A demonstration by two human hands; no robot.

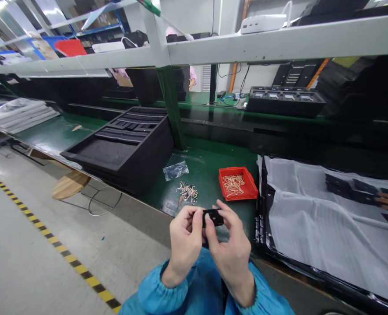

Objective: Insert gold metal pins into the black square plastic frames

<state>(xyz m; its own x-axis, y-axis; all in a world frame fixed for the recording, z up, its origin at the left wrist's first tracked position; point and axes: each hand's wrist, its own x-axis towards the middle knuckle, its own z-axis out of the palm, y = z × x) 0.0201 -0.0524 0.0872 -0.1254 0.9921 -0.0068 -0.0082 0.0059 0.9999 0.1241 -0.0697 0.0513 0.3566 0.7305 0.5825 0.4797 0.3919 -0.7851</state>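
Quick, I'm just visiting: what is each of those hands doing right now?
Left hand: closed, holding a small black part by its left end.
Right hand: closed, holding the same part by its right end.

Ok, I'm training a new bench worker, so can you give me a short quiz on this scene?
1. True or false: the left hand and the right hand both hold the small black part.
2. Fill in the blank: the tan strips sit in a red ____.
3. On which of the person's sides, left or right, does the white sheet lie, as seen from the hands?

Key: 1 true; 2 tray; 3 right.
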